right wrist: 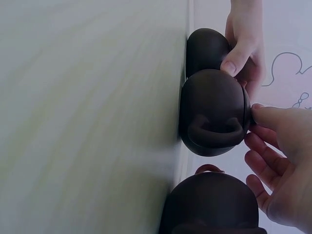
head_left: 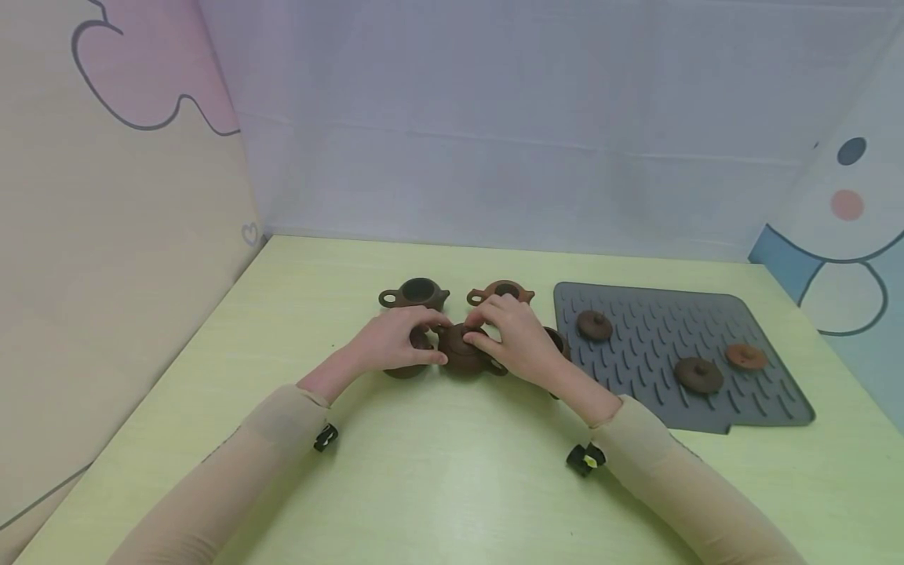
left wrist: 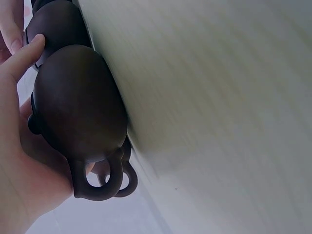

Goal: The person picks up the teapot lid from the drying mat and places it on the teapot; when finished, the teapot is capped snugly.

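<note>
A dark brown clay teapot [head_left: 462, 361] stands in the middle of the front row, its lid on. My right hand [head_left: 515, 337] pinches the lid's knob between thumb and fingers, clearest in the right wrist view. Reaching over a lidded dark teapot [left wrist: 78, 102] at the left, my left hand [head_left: 395, 339] holds the middle teapot's near-left side, thumb in front and index finger behind. Another dark teapot [right wrist: 209, 207], lidless on top, is partly hidden by my right hand in the head view.
Behind stand a lidless dark teapot [head_left: 420, 292] and a lidless reddish-brown teapot [head_left: 519, 293]. On the grey ridged mat [head_left: 650, 329] at the right lie two dark lids [head_left: 595, 325] and a reddish lid [head_left: 746, 357]. A curtain [head_left: 494, 141] hangs behind the table.
</note>
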The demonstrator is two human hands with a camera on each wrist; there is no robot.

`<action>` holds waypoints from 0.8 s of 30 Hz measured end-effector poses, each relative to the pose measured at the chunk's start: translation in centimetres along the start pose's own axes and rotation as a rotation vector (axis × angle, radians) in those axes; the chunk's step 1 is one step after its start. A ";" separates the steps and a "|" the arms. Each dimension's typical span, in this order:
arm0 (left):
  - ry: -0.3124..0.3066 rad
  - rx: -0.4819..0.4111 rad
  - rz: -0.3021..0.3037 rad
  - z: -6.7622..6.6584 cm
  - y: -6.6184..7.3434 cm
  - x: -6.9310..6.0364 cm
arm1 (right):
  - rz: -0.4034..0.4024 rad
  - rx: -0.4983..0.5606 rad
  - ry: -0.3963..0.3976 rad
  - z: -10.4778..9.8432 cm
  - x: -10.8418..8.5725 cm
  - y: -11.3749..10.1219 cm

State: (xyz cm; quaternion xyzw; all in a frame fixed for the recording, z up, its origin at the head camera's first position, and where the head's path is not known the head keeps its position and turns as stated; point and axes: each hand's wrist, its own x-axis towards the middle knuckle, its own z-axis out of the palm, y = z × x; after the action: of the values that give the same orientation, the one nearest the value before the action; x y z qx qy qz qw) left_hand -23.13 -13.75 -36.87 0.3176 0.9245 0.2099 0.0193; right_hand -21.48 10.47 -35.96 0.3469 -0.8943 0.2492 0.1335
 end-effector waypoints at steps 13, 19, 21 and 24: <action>0.004 0.031 0.009 0.0 -0.1 0.0 | 0.011 0.006 -0.005 0.0 0.0 -0.1; 0.009 0.043 0.017 0.1 0.0 0.0 | 0.034 -0.014 -0.012 -0.1 -0.1 -0.2; 0.008 0.053 0.020 0.0 0.1 -0.1 | 0.044 -0.025 -0.015 -0.1 -0.2 -0.1; 0.003 0.072 0.014 0.0 0.3 -0.1 | 0.059 -0.030 -0.021 -0.2 -0.4 -0.1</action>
State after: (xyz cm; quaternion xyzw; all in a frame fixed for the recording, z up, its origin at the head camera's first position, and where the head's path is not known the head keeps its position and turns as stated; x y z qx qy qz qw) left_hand -22.87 -13.58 -36.74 0.3243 0.9292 0.1771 0.0048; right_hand -21.07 10.75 -35.92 0.3210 -0.9091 0.2359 0.1219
